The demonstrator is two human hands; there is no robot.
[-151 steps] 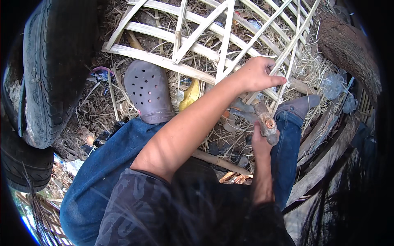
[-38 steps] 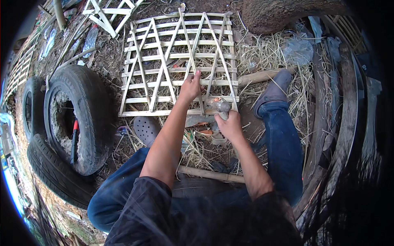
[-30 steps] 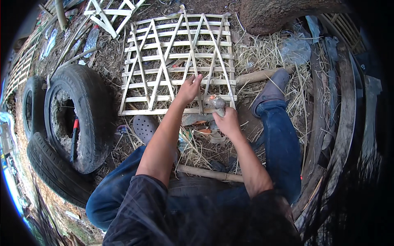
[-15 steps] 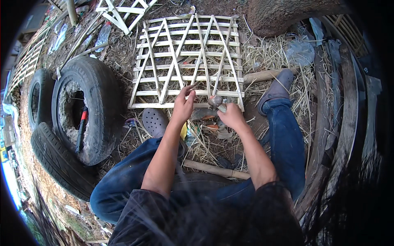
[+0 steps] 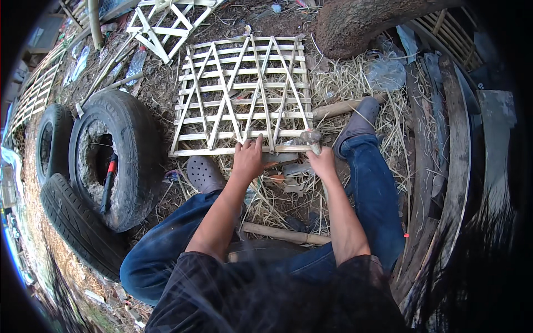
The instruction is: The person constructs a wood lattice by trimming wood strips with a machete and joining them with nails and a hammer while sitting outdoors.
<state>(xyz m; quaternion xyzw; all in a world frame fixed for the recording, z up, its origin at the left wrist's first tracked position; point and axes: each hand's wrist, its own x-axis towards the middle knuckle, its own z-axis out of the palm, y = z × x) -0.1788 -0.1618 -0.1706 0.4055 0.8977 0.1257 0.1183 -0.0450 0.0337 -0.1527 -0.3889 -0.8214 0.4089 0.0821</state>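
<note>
As we sit with knees apart on the littered ground, a pale bamboo lattice [image 5: 242, 86] lies in front of us, and by it we place everything else. Our left grip [image 5: 247, 160] is at the middle of the lattice's near edge, palm down, with its fingers loosely spread over the edge strips rather than closed round anything; nearly all of the lattice stretches beyond it. Our right grip [image 5: 321, 161] is just off the lattice's near right corner, closed round the handle of a hammer [image 5: 310, 137], whose greyish head sits over that corner; we cannot tell whether it touches the strips. From this grip, the lattice lies ahead and to the left. Our left clog [image 5: 205, 173] is just below the lattice's near edge, toward its left end, while our right clog [image 5: 361, 117] is beyond its right side, near a bamboo pole [image 5: 345, 108] that reaches out from that side. Left of the lattice stands a worn tyre [image 5: 136, 161], with a red-and-black tool [image 5: 109, 180] leaning in its hollow. A second lattice [image 5: 166, 30] lies past the far left corner, and a thick tree trunk [image 5: 355, 25] past the far right one. Straw [image 5: 344, 75] covers the ground along the lattice's right side.
</note>
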